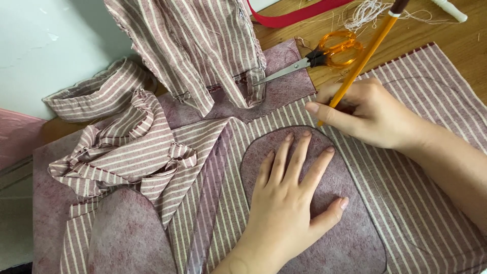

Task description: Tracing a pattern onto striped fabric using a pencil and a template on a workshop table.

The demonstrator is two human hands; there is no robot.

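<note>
- L hand (289, 203) lies flat, fingers spread wide, palm pressing a rounded mauve pattern piece (350, 238) onto the striped fabric (406, 203); it grips nothing, just pins it down.
- R hand (368, 114) has fingers curled tight round a yellow pencil (362, 58), tip down at the pattern's top edge, near the L fingertips.
- Pattern sits mid-table on the striped cloth, toward the near edge of the wooden table (466, 35).
- Progress, as I judge it: a dark traced line shows round the pattern's top & left curve; right side & bottom partly out of view, so can't tell if the outline is closed. Nothing on this piece looks cut yet.
- A faint curved outline shows on the cloth further right, by the R wrist, maybe 1 more traced shape.
- 2nd rounded mauve piece (129, 238) lies at the near left.
- Orange-handled scissors (324, 53) rest near the far edge, blades shut, untouched.
- Crumpled striped scraps (127, 152) heap at left; a striped garment piece (198, 45) hangs over the far edge; red strap (289, 18) & loose white thread (362, 15) at the far side.
</note>
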